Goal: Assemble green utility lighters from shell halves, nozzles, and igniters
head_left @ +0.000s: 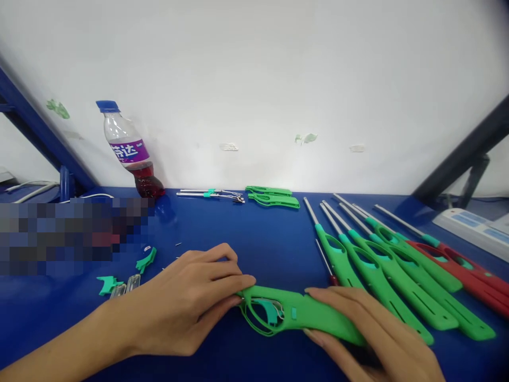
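Observation:
Low over the blue table, both hands hold a green lighter body [318, 317] lying crosswise. My left hand [194, 302] pinches its narrow front end between thumb and fingers. Around the handle end, my right hand [369, 329] is closed, hiding the rear of the body. A teal trigger [271, 312] and a bent wire show inside the loop. At the front the two shell edges of the loop look slightly apart. Left of my left hand lie loose teal triggers [147, 260] and clear fuel tanks [133, 283], partly hidden by my forearm.
Several green long-nosed lighters [374, 265] and red ones [461, 265] lie at the right, beside a screwdriver [326, 264]. Metal tubes with wires [209, 194] and green shell halves [272, 197] lie by the wall. A bottle [127, 148] leans at back left; a power strip [473, 228] sits far right.

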`<state>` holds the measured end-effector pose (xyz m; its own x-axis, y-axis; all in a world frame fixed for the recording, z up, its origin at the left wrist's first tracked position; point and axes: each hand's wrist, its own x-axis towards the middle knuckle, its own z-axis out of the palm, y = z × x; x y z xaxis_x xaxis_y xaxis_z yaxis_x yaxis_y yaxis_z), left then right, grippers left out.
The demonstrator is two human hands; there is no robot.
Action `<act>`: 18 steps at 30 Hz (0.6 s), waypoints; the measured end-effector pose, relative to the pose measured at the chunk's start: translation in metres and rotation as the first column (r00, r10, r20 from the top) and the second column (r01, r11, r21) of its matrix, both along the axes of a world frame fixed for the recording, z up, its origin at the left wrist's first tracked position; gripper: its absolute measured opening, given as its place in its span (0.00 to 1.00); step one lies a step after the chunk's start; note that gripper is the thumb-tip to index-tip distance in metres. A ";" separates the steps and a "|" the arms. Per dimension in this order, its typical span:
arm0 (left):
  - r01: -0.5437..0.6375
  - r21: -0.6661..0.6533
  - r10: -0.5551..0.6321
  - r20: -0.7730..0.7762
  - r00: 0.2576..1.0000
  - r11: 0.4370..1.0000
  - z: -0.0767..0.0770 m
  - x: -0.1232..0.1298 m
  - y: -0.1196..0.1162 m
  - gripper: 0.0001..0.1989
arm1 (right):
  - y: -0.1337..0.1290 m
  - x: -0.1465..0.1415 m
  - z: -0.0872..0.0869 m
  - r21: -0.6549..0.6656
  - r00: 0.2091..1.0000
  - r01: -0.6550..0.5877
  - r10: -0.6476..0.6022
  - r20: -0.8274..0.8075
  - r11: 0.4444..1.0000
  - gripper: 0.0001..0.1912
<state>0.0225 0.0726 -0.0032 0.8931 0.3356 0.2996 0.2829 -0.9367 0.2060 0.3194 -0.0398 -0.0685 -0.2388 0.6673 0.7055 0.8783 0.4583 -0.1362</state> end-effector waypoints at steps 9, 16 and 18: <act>-0.058 -0.072 0.052 -0.090 0.995 0.996 0.000 0.003 -0.004 0.16 | 0.005 -0.001 0.000 -0.027 0.997 -0.069 0.070 0.032 0.997 0.14; -0.070 -0.101 0.059 -0.109 0.992 0.992 -0.010 0.003 -0.003 0.14 | 0.005 -0.002 -0.002 -0.074 0.997 -0.057 0.060 0.046 0.996 0.15; -0.066 -0.094 0.055 -0.112 0.992 0.993 -0.012 0.004 -0.003 0.13 | 0.006 -0.002 -0.001 -0.079 0.996 -0.060 0.065 0.056 0.995 0.15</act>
<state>0.0260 0.0699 -0.0147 0.8958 0.4126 0.1653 0.3640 -0.8943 0.2602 0.3175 -0.0341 -0.0694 -0.3210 0.7017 0.6360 0.8559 0.5025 -0.1224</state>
